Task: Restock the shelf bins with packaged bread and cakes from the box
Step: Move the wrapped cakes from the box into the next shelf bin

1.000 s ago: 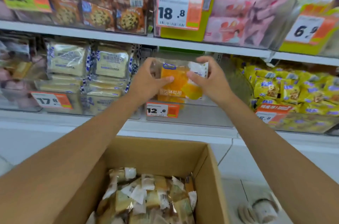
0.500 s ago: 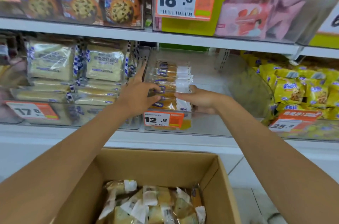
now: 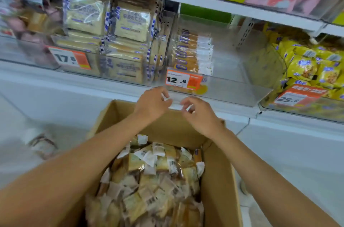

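Grip is nil on both sides: our left hand (image 3: 152, 104) and right hand (image 3: 202, 117) hold nothing, each loosely curled with a small gap at the thumb. They hover close together, not touching, above the far wall of the box (image 3: 167, 126) and just below the front lip of the bin (image 3: 234, 94) that carries the 12.8 tag (image 3: 183, 81).

What could go wrong from here, as we judge it: the packs (image 3: 158, 172) in the box lie jumbled, overlapping at all angles, with slick film and loose sealed ends. If we pinch one by a flap only, it may slip or drag a neighbour out and over the side. If we grab too many, the load may snag on the bin's front lip. Inside the bin a stack (image 3: 191, 51) stands against the left wall, unpropped on its right; a careless push could topple it that way. The bread (image 3: 130, 23) in the bin to the left looks alike in colour, so a pack could land in the wrong bin too.

The packs lie below and nearer to us than both hands, between our forearms, and neither hand touches them. The nearest ones sit just under the wrists, against the far wall. The stack is above and beyond the hands.
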Tool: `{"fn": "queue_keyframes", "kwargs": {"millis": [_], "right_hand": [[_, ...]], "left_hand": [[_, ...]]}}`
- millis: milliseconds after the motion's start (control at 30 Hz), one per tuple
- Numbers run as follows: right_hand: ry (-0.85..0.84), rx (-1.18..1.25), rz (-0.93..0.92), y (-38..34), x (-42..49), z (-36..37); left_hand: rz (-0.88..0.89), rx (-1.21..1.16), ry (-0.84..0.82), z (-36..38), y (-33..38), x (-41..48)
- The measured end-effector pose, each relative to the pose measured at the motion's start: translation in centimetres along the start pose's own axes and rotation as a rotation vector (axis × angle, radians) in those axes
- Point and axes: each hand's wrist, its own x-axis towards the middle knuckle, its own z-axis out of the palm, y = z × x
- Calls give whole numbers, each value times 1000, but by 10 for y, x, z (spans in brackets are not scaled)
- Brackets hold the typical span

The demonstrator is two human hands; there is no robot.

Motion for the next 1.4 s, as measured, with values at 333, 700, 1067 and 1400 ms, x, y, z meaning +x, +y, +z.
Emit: {"fn": "queue_keyframes", "kwargs": {"millis": [333, 700, 1067, 1400], "right_hand": [[-539, -179, 211, 113, -49, 195], [-286, -215, -192, 128, -15, 254], [-111, 854, 526, 74, -11, 137], [-333, 474, 548, 97, -27, 151]], "left_hand": [[-518, -162, -175, 55, -175, -91], [-674, -248, -103, 79, -212, -91], [-706, -848, -487, 74, -153, -71], [-535, -39, -303, 54, -177, -79]]}}
